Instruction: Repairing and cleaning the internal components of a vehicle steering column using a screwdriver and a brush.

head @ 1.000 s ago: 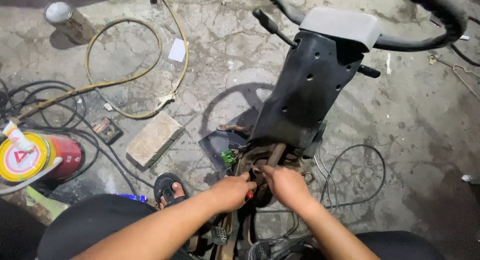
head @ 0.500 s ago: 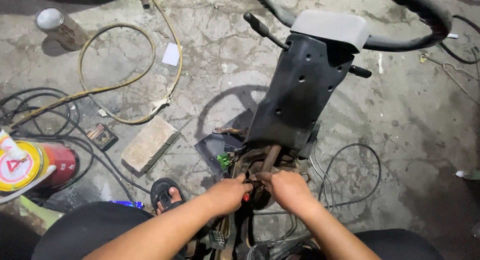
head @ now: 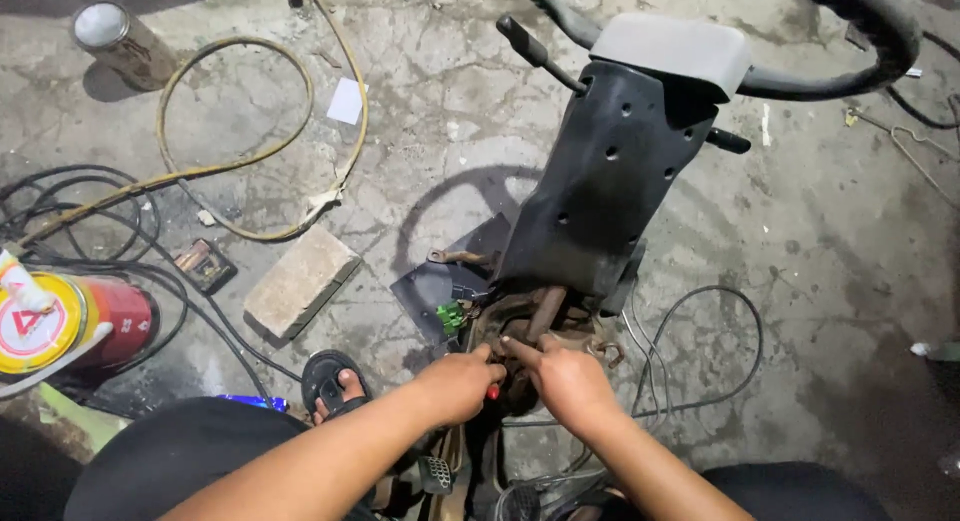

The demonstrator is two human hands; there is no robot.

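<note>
Left hand (head: 458, 385) curled shut round a red-handled tool (head: 492, 391), tip toward the rusty bracket (head: 545, 321) just ahead; right hand (head: 570, 379) closed alongside, forefinger pressed onto that bracket to steady it; above both, black steering column cover (head: 610, 181) propped on the concrete floor (head: 420, 111)

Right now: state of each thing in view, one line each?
Left hand: closed on a red-handled tool at the rusty joint.
Right hand: on the rusty joint, forefinger stretched toward the left hand.
Steering column: standing tilted on the floor, black cover on.
Steering wheel: mounted on top, partly out of frame.
Can: upright, lid on.
Yellow hose: looped loose.
Brick: lying flat.
Red-and-yellow tin: on its side.
</note>
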